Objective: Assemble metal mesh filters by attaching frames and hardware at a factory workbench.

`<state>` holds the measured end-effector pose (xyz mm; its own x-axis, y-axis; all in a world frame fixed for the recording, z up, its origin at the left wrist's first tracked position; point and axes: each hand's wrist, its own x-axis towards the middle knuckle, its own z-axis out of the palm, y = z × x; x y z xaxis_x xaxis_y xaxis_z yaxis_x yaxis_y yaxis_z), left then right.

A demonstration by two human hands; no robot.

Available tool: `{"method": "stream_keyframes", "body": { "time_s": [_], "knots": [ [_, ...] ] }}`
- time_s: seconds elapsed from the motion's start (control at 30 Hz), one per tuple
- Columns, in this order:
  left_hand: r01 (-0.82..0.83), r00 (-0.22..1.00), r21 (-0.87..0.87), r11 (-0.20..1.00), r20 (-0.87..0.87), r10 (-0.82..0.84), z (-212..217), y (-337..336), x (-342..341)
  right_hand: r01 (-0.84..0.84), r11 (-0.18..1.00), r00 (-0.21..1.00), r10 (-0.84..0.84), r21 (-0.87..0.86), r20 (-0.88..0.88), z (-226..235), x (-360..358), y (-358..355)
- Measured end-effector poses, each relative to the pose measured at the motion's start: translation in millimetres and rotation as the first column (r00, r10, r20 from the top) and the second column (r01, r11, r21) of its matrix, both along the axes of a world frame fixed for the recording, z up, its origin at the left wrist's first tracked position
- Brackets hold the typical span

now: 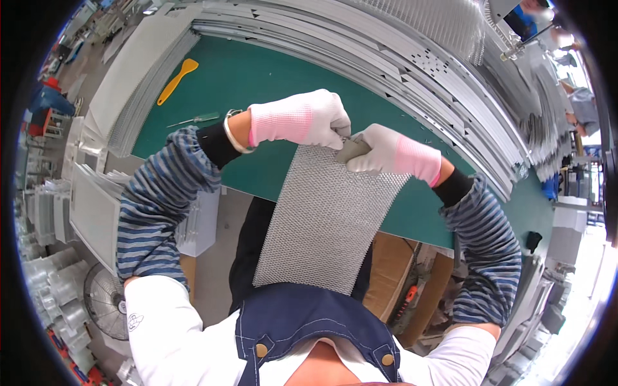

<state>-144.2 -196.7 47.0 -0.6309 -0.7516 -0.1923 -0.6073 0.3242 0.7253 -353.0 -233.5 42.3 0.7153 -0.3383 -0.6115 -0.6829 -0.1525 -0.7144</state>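
Over green bench (257, 83), both gloved hands (351, 138) pinching mesh sheet (325, 219).

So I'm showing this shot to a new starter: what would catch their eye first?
Probably the long sheet of silvery metal mesh at centre, hanging off the near edge of the green table. The left hand and right hand, in white gloves with pink cuffs, pinch its far end. A yellow plastic tool lies far left.
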Motion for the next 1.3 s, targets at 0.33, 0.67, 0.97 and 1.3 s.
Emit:
{"method": "stream_keyframes", "body": {
  "time_s": [0.33,0.67,0.97,1.3],
  "knots": [
    [-0.096,0.985,0.031,0.995,-0.141,0.099,-6,2,1,-0.224,0.973,0.969,0.217,-0.052,-0.118,10,10,-6],
    [-0.177,0.983,-0.103,0.979,0.025,0.181,-20,-33,36,0.037,0.969,0.999,-0.034,-0.244,0.017,0,-53,-5],
    [-0.314,0.281,0.653,0.689,-0.630,0.724,-43,70,1,0.215,0.546,0.959,-0.274,-0.810,0.069,12,-115,-73],
    [-0.629,0.528,0.145,0.764,-0.642,0.556,-2,107,0,0.224,0.340,0.948,-0.293,-0.913,0.123,-36,-163,-112]
  ]
}}
